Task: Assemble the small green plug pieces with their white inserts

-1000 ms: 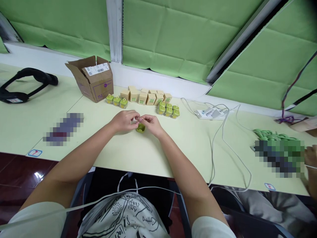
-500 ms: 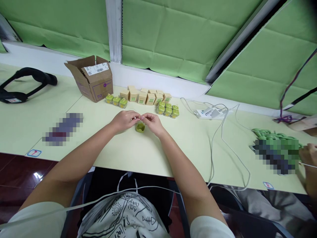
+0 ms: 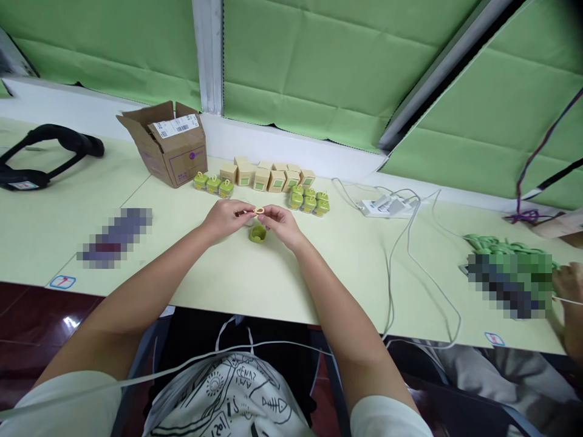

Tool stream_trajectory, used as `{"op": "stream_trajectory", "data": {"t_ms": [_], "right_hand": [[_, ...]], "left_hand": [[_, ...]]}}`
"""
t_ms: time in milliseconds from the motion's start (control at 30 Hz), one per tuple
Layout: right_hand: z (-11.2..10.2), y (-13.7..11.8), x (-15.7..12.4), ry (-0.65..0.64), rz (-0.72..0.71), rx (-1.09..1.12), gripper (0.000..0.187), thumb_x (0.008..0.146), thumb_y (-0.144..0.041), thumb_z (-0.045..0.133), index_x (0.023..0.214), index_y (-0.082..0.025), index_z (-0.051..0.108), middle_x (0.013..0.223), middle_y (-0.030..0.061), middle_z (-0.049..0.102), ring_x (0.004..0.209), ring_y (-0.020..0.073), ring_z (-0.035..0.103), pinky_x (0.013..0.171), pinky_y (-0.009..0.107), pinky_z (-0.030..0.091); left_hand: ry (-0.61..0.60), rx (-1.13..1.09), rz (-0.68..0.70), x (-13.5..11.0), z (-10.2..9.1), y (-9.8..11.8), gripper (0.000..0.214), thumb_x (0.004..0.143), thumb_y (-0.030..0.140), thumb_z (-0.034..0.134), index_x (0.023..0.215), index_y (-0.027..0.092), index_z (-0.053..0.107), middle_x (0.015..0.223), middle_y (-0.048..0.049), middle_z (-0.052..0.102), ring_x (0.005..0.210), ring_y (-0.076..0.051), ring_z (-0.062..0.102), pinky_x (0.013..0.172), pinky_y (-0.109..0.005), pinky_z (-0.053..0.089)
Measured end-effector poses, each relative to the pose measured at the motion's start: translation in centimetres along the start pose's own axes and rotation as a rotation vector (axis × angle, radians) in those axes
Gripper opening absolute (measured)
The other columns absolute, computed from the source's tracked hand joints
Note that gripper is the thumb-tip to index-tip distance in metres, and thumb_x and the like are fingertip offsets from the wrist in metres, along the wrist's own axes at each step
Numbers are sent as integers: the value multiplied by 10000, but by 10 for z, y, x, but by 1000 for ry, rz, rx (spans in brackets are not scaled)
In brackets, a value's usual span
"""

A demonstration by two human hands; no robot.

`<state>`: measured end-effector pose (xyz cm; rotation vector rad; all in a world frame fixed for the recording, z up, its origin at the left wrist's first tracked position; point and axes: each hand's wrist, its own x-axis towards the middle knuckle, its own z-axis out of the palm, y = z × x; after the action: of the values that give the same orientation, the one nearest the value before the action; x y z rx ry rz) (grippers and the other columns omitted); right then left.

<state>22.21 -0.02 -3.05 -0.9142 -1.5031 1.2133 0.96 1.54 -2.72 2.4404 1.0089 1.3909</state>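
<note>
My left hand (image 3: pixel 225 218) and my right hand (image 3: pixel 282 223) meet over the middle of the pale green table (image 3: pixel 255 273). Together their fingertips pinch a small tan ring (image 3: pixel 259 210). Just below it a small green lid (image 3: pixel 257 233) lies on the table, between the two hands. Beyond them stand a row of small tan boxes (image 3: pixel 268 176), three green-capped little jars (image 3: pixel 213 184) on the left and a cluster of like jars (image 3: pixel 310 202) on the right.
An open cardboard box (image 3: pixel 169 145) stands at the back left, with a black strap (image 3: pixel 45 152) farther left. A white power strip (image 3: pixel 385 208) and its cables (image 3: pixel 401 261) lie to the right. Green items (image 3: pixel 496 247) and another person's hand (image 3: pixel 567 288) are at the far right.
Both hands have lifted slightly off the green lid, and the tan ring now shows clearly between the fingertips. The other person's hand at the far right shifted a little.
</note>
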Motion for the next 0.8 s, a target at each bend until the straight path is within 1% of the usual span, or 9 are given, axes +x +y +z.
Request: {"op": "stream_trajectory", "data": {"t_ms": [167, 267, 433, 667, 800], "right_hand": [[1, 0, 0, -12, 3, 20, 444, 679, -582, 900, 904, -227, 761, 830, 13, 727, 704, 137, 594, 595, 268, 457], [1, -1, 0, 3, 13, 36, 446, 668, -579, 908, 895, -226, 757, 803, 5, 713, 684, 128, 576, 587, 263, 446], [1, -3, -1, 15, 29, 37, 482, 644, -608, 911, 885, -223, 748, 768, -7, 685, 653, 118, 524, 567, 258, 430], [4, 0, 0, 26, 58, 90, 505, 628, -611, 925, 875, -222, 717, 773, -16, 666, 665, 117, 528, 564, 252, 455], [6, 3, 0, 13, 85, 125, 505, 631, -600, 933, 891, -231, 707, 783, -21, 668, 671, 116, 545, 564, 247, 473]], "left_hand": [[23, -55, -63, -1, 1, 5, 220, 950, 396, 729, 978, 217, 854, 920, -53, 834, 707, -164, 739, 679, -277, 576], [35, -81, -69, -1, 2, 5, 223, 946, 402, 737, 974, 215, 856, 925, -58, 835, 714, -168, 745, 677, -279, 583], [55, -63, -12, -2, 3, 5, 211, 960, 388, 731, 977, 217, 853, 913, -56, 832, 712, -167, 748, 667, -276, 574], [73, 15, 106, -4, 8, 4, 204, 1000, 342, 676, 1005, 225, 843, 902, -45, 833, 726, -160, 758, 676, -261, 565], [93, 69, 139, -5, 8, 4, 206, 1006, 306, 651, 1027, 224, 840, 910, -43, 835, 724, -160, 760, 671, -259, 561]]}}
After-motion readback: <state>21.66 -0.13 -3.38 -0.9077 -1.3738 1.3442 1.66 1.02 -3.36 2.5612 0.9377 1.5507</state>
